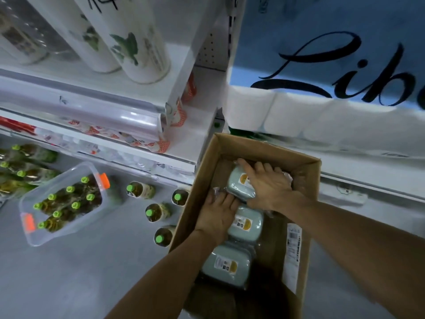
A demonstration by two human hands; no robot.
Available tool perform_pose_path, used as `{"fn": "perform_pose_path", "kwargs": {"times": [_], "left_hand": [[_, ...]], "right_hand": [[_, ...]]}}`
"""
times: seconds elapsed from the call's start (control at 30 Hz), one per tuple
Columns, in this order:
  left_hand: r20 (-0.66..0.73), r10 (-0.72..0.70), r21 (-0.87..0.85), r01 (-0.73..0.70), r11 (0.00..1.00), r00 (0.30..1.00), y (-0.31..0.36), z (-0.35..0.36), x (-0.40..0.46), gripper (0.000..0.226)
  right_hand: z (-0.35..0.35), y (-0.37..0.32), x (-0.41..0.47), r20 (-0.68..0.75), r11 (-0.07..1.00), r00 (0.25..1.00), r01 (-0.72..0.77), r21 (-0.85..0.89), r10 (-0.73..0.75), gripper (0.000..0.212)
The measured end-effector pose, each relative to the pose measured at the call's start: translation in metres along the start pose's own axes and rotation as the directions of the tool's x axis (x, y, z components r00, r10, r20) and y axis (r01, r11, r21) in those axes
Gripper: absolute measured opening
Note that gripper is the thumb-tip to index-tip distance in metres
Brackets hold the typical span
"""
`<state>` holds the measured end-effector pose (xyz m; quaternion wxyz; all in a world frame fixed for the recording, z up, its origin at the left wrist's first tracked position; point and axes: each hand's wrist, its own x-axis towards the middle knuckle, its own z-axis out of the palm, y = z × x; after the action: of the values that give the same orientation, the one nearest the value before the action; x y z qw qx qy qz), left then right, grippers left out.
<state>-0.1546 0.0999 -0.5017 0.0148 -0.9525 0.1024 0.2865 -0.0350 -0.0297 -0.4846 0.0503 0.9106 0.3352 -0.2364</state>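
An open cardboard box (305, 203) sits on the floor and holds three pale green wrapped containers in a row. My right hand (266, 183) lies over the far container (239, 187), fingers spread and curled over its top and far edge. My left hand (218, 215) presses flat against the near left side of that same container, fingers straight. The middle container (249, 224) and the near container (225, 263) lie below my hands, each with a yellow and white label.
White shelving (138, 125) stands to the left with tall printed cylinders (138, 47). A large blue and white wrapped pack (322, 88) rests above the box. On the grey floor, a clear tub (34, 229) holds several green-capped bottles; more bottles (158, 212) stand loose beside the box.
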Motion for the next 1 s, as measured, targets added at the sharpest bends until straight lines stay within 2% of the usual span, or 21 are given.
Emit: {"fn": "perform_pose_path", "kwargs": {"times": [0.13,0.3,0.4,0.63,0.83,0.9,1.0], "left_hand": [[-0.066,-0.008,-0.12,0.0,0.993,0.998,0.005,-0.028,-0.027,0.105],[-0.129,-0.1,-0.184,0.075,0.98,0.987,-0.001,-0.079,-0.082,0.098],[-0.192,-0.151,-0.181,0.116,0.977,0.97,-0.008,-0.111,-0.12,0.096],[-0.402,-0.177,-0.19,0.107,0.976,0.898,-0.027,-0.201,-0.194,0.1],[-0.598,-0.132,-0.155,0.048,0.987,0.79,-0.034,-0.276,-0.231,0.1],[-0.637,-0.12,-0.154,0.027,0.988,0.762,-0.033,-0.298,-0.24,0.1],[-0.615,-0.153,-0.24,0.002,0.971,0.774,-0.03,-0.328,-0.249,0.103]], "right_hand": [[-0.04,0.006,-0.027,-0.068,1.0,0.998,0.005,-0.002,-0.005,0.116],[-0.114,0.012,-0.072,-0.049,0.978,0.997,-0.047,0.202,0.058,0.117],[-0.162,0.01,-0.107,-0.086,0.966,0.994,-0.043,0.253,0.066,0.11],[-0.269,-0.004,-0.192,-0.136,0.944,0.99,0.008,0.329,0.039,0.098],[-0.345,-0.007,-0.248,-0.225,0.914,0.97,0.011,0.405,0.088,0.096],[-0.366,0.0,-0.26,-0.267,0.879,0.955,0.016,0.477,0.127,0.097],[-0.392,0.021,-0.274,-0.284,0.778,0.932,0.004,0.629,0.225,0.104]]}}
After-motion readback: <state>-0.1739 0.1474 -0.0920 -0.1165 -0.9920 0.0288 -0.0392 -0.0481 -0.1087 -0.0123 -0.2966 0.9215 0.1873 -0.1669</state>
